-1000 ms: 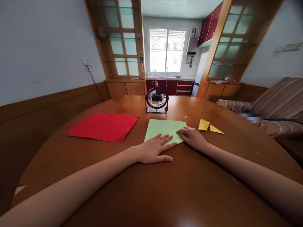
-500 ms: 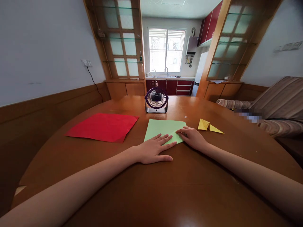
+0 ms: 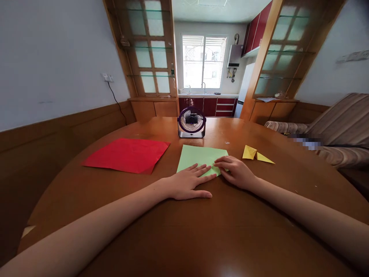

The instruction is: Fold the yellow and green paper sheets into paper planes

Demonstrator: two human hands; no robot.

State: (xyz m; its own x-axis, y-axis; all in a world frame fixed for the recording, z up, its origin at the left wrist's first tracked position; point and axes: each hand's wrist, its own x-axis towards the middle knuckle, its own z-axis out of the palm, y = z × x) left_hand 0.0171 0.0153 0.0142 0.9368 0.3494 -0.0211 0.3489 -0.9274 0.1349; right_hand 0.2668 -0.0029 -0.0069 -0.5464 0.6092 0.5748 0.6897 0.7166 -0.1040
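A light green paper sheet point(image 3: 198, 157) lies flat on the round wooden table point(image 3: 184, 231) in front of me. My left hand point(image 3: 188, 182) rests flat on the sheet's near edge, fingers spread and pointing right. My right hand point(image 3: 236, 172) touches the sheet's near right corner with its fingertips, fingers loosely curled over the paper. Whether the corner is pinched is not clear.
A large red paper sheet point(image 3: 127, 154) lies to the left. A folded yellow paper piece point(image 3: 255, 154) sits to the right. A small purple desk fan point(image 3: 191, 122) stands behind the green sheet. A striped sofa point(image 3: 331, 134) is at the right.
My right hand has slid slightly toward me and left along the green sheet's corner. The view has shifted a little. My left hand stays put.
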